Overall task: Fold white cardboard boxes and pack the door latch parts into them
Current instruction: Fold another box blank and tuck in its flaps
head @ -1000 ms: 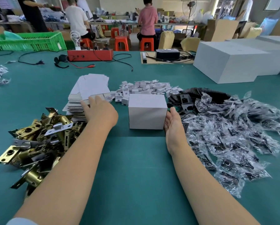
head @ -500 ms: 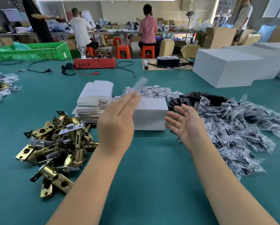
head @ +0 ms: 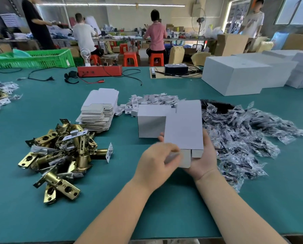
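Head cam view, looking down at a green table [head: 147, 199] with both hands in the middle working on one flat box blank [head: 183, 127]. Right hand [head: 202, 158] is under and behind the blank, fingers wrapped round its right edge, thumb side hidden so I can't say more than that it's gripping it. Left hand [head: 156, 163] is curled over the near-left corner, pinching one of the bottom flaps [head: 185, 158] (a bit motion-blurred, so the exact fingers are hard to make out). The blank is held upright-ish and above the table.

Just behind it sits an already folded white box [head: 150, 121], resting on the table. To the far left of that is the stack of flat blanks [head: 98, 111], and near-left is the pile of brass door latches [head: 62, 154]. Right side is a big heap of small clear bags [head: 249, 136] with dark parts inside. Behind the folded box there's a scatter of small white pieces [head: 152, 101], can't tell what they are.

Far right on the table: large white cartons [head: 235, 76]. Far left: a green crate [head: 32, 59].
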The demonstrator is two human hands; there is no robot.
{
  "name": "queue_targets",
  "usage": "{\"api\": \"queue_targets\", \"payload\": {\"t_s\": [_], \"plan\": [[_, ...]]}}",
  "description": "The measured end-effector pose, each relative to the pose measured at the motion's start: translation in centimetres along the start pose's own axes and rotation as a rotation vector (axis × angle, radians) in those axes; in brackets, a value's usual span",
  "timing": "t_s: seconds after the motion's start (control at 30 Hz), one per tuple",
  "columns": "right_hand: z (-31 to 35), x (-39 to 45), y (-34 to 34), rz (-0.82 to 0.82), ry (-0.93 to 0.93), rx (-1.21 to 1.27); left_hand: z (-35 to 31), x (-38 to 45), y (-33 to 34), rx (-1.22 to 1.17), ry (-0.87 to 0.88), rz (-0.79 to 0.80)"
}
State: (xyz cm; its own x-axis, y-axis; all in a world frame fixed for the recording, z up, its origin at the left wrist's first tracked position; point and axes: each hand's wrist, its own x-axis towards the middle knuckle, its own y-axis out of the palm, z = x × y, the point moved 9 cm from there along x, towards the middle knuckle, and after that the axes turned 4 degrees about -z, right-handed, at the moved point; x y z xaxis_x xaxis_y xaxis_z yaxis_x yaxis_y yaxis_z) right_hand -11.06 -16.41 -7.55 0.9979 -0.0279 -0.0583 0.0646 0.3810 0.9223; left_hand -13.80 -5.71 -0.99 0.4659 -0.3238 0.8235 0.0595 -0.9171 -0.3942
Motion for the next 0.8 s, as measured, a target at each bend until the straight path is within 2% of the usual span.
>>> {"api": "queue_targets", "payload": {"t_s": [0.07,0.17,0.3,0.47,0.8], "plan": [[-0.3,0.0,0.1,-0.001,-0.006,-0.105,2.2,0.1,-0.1,0.042,-0.175,0.031],[-1.4,-0.3,0.4,0.032,0.049,-0.265,5.0,-0.6,0.5,0.104,-0.362,0.178],[-2.0,-0.1,1.0,0.087,0.075,-0.295,6.6,-1.1,0.8,0.117,-0.439,0.224],[-1.9,0.1,0.2,0.024,0.071,-0.364,6.7,-1.3,1.1,0.121,-0.472,0.259],[-1.2,-0.7,1.1,0.097,0.05,-0.452,6.5,-1.7,0.9,-0.362,-0.675,0.185]]}}
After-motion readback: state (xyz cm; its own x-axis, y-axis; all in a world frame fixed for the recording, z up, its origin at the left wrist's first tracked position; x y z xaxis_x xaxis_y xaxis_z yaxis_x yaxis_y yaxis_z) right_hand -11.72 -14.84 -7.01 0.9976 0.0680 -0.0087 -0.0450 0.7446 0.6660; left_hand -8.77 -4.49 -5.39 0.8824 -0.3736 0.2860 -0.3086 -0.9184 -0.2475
